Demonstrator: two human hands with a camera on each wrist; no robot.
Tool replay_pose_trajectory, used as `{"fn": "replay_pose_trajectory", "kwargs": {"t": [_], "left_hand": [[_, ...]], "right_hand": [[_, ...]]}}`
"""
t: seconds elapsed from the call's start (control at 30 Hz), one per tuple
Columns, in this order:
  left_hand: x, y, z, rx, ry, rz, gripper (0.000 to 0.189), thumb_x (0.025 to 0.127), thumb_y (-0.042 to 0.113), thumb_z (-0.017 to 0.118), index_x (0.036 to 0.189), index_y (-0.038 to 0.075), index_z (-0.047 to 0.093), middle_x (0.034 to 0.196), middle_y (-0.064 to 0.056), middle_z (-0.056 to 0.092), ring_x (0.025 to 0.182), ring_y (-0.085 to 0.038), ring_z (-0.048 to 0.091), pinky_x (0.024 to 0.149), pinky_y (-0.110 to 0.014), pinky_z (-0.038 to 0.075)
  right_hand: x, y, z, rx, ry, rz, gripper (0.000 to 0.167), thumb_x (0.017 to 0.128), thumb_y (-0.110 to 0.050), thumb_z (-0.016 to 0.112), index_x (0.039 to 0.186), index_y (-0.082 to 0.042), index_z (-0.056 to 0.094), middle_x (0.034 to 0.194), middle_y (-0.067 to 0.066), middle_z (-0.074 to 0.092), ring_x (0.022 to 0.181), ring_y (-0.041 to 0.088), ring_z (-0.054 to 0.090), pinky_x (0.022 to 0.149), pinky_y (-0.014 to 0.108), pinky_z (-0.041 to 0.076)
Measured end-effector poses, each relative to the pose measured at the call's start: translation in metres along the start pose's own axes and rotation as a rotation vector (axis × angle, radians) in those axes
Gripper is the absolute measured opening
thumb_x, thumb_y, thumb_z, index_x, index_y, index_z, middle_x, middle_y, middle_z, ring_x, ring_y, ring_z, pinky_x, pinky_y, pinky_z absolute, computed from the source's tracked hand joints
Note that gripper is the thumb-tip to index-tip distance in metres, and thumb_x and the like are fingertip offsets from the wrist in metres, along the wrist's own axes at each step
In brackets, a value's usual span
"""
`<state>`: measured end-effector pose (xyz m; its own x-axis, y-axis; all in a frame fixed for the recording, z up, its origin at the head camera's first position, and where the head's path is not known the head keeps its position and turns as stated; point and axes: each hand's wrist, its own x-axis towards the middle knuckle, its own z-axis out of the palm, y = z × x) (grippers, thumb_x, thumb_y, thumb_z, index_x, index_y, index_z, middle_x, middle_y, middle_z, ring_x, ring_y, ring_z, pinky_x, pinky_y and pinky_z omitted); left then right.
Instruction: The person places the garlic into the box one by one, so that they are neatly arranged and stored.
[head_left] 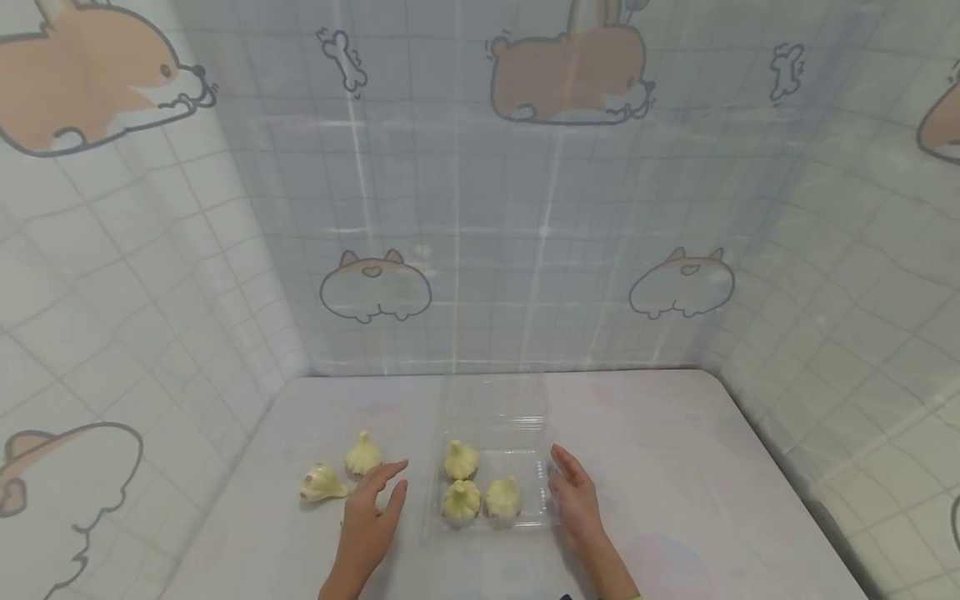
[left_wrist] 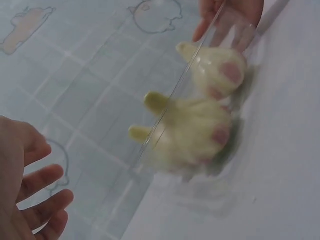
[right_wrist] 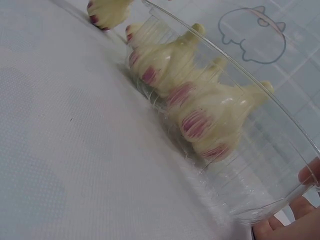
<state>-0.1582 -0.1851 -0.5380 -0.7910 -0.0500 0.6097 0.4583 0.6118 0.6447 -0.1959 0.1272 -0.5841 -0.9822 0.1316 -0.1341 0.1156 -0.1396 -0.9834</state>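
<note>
On my feed I read no text or number. Around the left hand and right hand, no label is legible.

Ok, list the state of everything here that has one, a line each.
Clear plastic box: open, partly filled.
Lid: folded back behind the box.
Back-left garlic bulb, front-left garlic bulb, right garlic bulb: in the box, upright.
Farther loose bulb: upright on the table.
Nearer loose bulb: lying on its side.
Left hand: empty, fingers apart.
Right hand: at the box's right side; grip unclear.
</note>
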Motion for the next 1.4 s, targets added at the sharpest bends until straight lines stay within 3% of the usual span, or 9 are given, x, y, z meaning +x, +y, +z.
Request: {"fn": "replay_pose_trajectory", "kwargs": {"t": [0.1,0.2,0.5,0.7,0.9,1.17,1.4], "left_hand": [[0.000,-0.007,-0.012,0.033,0.012,0.024,0.031,0.081,-0.004,0.074,0.110,0.006,0.071,0.110,0.000,0.067,0.105,-0.018,0.060,0.088,-0.010,0.039],[-0.002,-0.014,-0.019,0.037,0.025,0.037,0.033,0.076,-0.006,0.077,0.107,0.005,0.072,0.107,-0.001,0.067,0.105,-0.017,0.060,0.090,-0.008,0.037],[-0.011,-0.032,-0.027,0.033,0.050,-0.001,0.041,0.067,-0.010,0.082,0.103,0.007,0.073,0.105,0.000,0.068,0.101,-0.012,0.060,0.090,-0.007,0.036],[-0.017,-0.038,-0.029,0.035,0.030,-0.097,0.039,0.069,-0.006,0.084,0.103,0.010,0.074,0.103,0.005,0.068,0.098,-0.009,0.061,0.086,-0.008,0.040],[-0.022,-0.043,-0.030,0.083,0.001,-0.202,0.034,0.071,-0.002,0.084,0.102,0.008,0.074,0.098,0.005,0.068,0.091,-0.016,0.064,0.079,-0.011,0.044],[-0.026,-0.045,-0.031,0.132,0.014,-0.239,0.032,0.069,-0.003,0.085,0.097,0.009,0.075,0.094,0.001,0.072,0.091,-0.016,0.064,0.080,-0.009,0.042],[-0.027,-0.048,-0.028,0.135,0.031,-0.247,0.029,0.068,-0.001,0.087,0.091,0.012,0.076,0.089,0.005,0.071,0.086,-0.013,0.064,0.077,-0.010,0.044]], "right_hand": [[0.000,-0.001,0.000,0.003,0.002,0.007,0.054,0.095,0.001,0.049,0.147,-0.007,0.038,0.154,0.014,0.032,0.141,0.035,0.026,0.109,0.051,0.029],[-0.001,-0.001,-0.001,-0.002,-0.002,0.010,0.053,0.095,0.000,0.049,0.147,-0.007,0.038,0.154,0.014,0.032,0.141,0.035,0.026,0.109,0.052,0.029],[-0.001,-0.002,-0.001,-0.029,0.010,0.013,0.052,0.095,0.000,0.049,0.146,-0.007,0.040,0.153,0.013,0.034,0.141,0.035,0.028,0.109,0.052,0.029],[-0.001,-0.003,-0.001,-0.028,0.013,0.012,0.053,0.094,0.001,0.049,0.146,-0.007,0.041,0.152,0.013,0.036,0.140,0.034,0.029,0.109,0.052,0.030],[-0.001,-0.004,-0.001,-0.037,0.011,0.015,0.053,0.094,0.000,0.049,0.146,-0.008,0.040,0.152,0.013,0.035,0.140,0.035,0.029,0.109,0.051,0.030],[-0.002,-0.006,0.001,-0.049,0.010,0.028,0.053,0.094,0.000,0.048,0.147,-0.008,0.039,0.153,0.013,0.035,0.140,0.035,0.028,0.109,0.051,0.030],[-0.003,-0.007,0.001,-0.043,-0.002,0.037,0.054,0.095,-0.002,0.049,0.147,-0.009,0.038,0.154,0.012,0.034,0.141,0.034,0.027,0.109,0.051,0.029]]}}
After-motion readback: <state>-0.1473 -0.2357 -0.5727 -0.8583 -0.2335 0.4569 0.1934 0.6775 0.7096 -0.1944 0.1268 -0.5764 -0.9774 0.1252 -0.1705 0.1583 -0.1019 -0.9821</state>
